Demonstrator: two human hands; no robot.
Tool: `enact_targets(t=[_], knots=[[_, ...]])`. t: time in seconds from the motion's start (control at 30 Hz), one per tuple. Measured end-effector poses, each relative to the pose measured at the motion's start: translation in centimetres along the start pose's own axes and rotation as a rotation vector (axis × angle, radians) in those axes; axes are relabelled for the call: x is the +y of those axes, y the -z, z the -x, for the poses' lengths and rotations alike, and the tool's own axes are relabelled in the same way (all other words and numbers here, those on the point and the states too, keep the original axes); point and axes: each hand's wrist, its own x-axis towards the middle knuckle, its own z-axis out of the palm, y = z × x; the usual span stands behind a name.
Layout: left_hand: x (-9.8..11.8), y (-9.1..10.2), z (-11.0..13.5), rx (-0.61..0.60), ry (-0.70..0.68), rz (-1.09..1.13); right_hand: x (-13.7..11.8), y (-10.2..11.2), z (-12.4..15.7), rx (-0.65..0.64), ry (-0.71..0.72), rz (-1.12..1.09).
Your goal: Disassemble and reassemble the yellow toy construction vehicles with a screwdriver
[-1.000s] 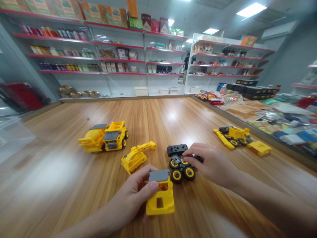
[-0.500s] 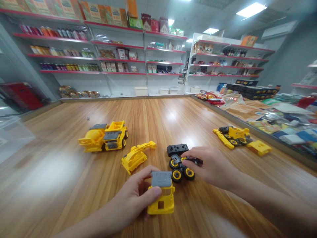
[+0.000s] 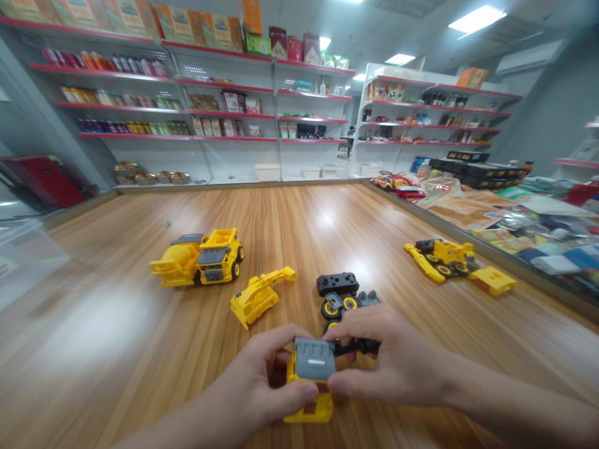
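Note:
Near the table's front edge, my left hand (image 3: 262, 377) grips a yellow toy truck cab (image 3: 309, 408) with a grey roof, thumb on its near side. Thumb and index finger of my right hand (image 3: 388, 355) are closed at the cab's right edge. A slim black part (image 3: 358, 347) shows among the right fingers; its kind I cannot make out. Just beyond lie black wheels with yellow hubs (image 3: 331, 305), partly hidden by the right hand, a black chassis plate (image 3: 337, 283) and a dark grey piece (image 3: 369, 299). A yellow excavator arm body (image 3: 262, 296) rests left of them.
Two yellow toy trucks, a mixer (image 3: 178, 262) and a dumper (image 3: 219, 255), stand on the left. More yellow toy parts (image 3: 452, 255) lie at right. A clear plastic bin (image 3: 28, 262) is at the left edge; packaged goods (image 3: 468, 206) fill the right side. Shelves stand behind.
My right hand has come from the wheels toward me, to the cab. The left hand has lowered the cab slightly and tilted it, showing more of its grey roof.

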Motion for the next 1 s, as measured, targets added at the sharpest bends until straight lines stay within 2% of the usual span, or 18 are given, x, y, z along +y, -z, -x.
enact_targets(t=[0.3,0.43,0.53,0.67,0.83,1.0], knots=[[0.1,-0.1,-0.1,0.112,-0.014,-0.113,0.2,-0.1,0.2,0.050,0.046,-0.026],[0.2,-0.3,-0.1,0.146,-0.012,-0.123,1.4,1.6,0.0,0.137,-0.002,-0.004],[0.0,-0.2,-0.1,0.192,0.058,-0.135,3.1,3.7,-0.2,0.205,-0.037,0.172],[-0.8,0.2,-0.1,0.311,0.089,-0.133,4.9,5.2,-0.5,0.121,-0.068,0.377],[-1.2,0.5,-0.2,0.383,0.101,-0.224,5.5,4.7,-0.5,0.025,-0.119,0.438],[-0.8,0.5,-0.5,0.404,0.107,-0.245,5.6,4.3,-0.3,0.029,-0.182,0.456]])
